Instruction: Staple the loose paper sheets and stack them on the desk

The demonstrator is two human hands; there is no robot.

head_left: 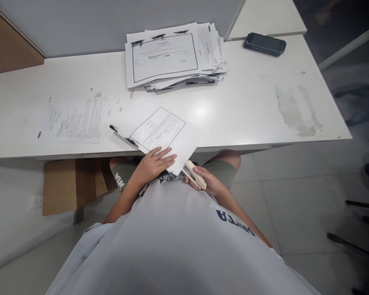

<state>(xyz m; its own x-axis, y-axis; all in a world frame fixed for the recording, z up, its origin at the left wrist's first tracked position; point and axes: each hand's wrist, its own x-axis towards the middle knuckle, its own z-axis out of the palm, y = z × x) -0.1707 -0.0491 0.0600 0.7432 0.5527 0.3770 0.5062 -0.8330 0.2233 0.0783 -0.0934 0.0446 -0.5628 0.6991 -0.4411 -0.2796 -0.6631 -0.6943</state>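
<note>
My left hand [155, 164] has its fingers laid over the lower part of a printed sheet of paper [172, 135] and holds it; the thumb is hidden. The sheet lies at an angle across the desk's front edge, its near corner overhanging toward my shirt. A framed block of text and black smudges along the left edge mark the sheet. Wrapped in my right hand [207, 180] is a cream stapler [195, 175], its front end beside the sheet's near right edge. Whether the jaws touch the paper, I cannot tell.
A thick, uneven stack of printed papers [166, 57] sits at the back of the white desk [242, 106]. Another printed sheet [76, 119] lies at left, and a dark phone [265, 44] at back right. Below the desk stands a cardboard box [61, 186]. Chair legs show at right.
</note>
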